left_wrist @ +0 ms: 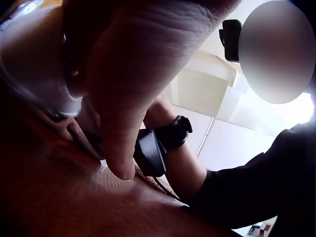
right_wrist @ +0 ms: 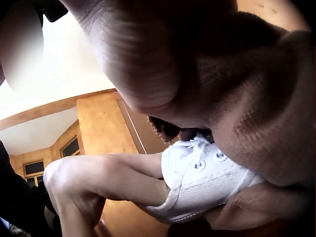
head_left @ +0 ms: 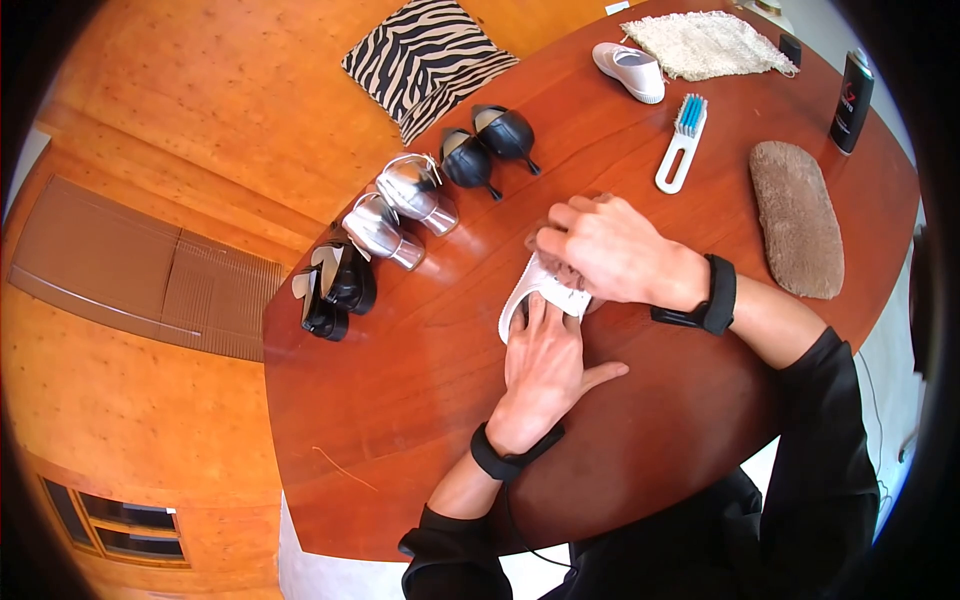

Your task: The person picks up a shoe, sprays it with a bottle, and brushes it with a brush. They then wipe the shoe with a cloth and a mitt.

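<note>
A white lace-up shoe (head_left: 517, 292) lies near the middle of the table, seen close in the right wrist view (right_wrist: 207, 180). The left hand (head_left: 545, 375) has its fingers inside the shoe's opening, thumb stretched out to the side. Over the toe end, the right hand (head_left: 612, 250) grips a brown cloth (right_wrist: 256, 103) with curled fingers, and the cloth lies against the shoe. The hand and cloth hide the toe in the head view.
Black shoes (head_left: 340, 280), silver heels (head_left: 385, 232) and black heels (head_left: 503, 135) line the table's far left edge. Farther back are another white shoe (head_left: 630, 72), a brush (head_left: 683, 145), a cream cloth (head_left: 705, 45), a black can (head_left: 852, 103) and a brown fuzzy pad (head_left: 797, 218).
</note>
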